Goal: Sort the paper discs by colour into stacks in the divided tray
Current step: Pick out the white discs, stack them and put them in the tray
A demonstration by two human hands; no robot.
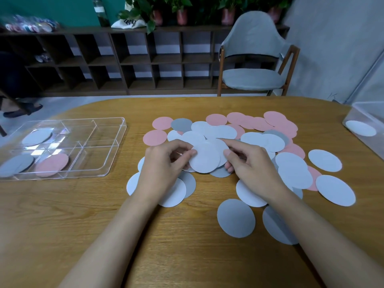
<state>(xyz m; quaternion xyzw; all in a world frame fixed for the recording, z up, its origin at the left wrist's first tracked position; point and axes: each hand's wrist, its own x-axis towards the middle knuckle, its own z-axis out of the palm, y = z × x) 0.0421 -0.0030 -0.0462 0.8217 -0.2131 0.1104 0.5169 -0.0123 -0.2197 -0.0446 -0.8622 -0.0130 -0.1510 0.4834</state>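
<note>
**Both hands pinch white discs above the loose pile**

At the centre of the bench [187, 256], the left hand [164, 163] and the right hand [247, 165] meet over a small stack of white discs [204, 160]. The left thumb and fingers clamp its 9 o'clock edge; the right thumb and fingers clamp its 3 o'clock edge, with the right forefinger stretched toward 11 o'clock across the top.

Around the hands lies the loose pile of paper discs [259, 140], pink, grey and white, overlapping, spread from 12 o'clock round to 4 o'clock. A grey disc [235, 218] lies alone at 5 o'clock, flat on the wood.

The divided tray [104, 163], clear plastic, sits well apart at 9 o'clock. It holds a white stack [37, 136] in its far left compartment, a grey stack [15, 165] in the near left one, and a pink stack [52, 164] just beside the grey.

At 2 o'clock, by the bench edge, a clear box [365, 113] contains one white disc [361, 128].
</note>
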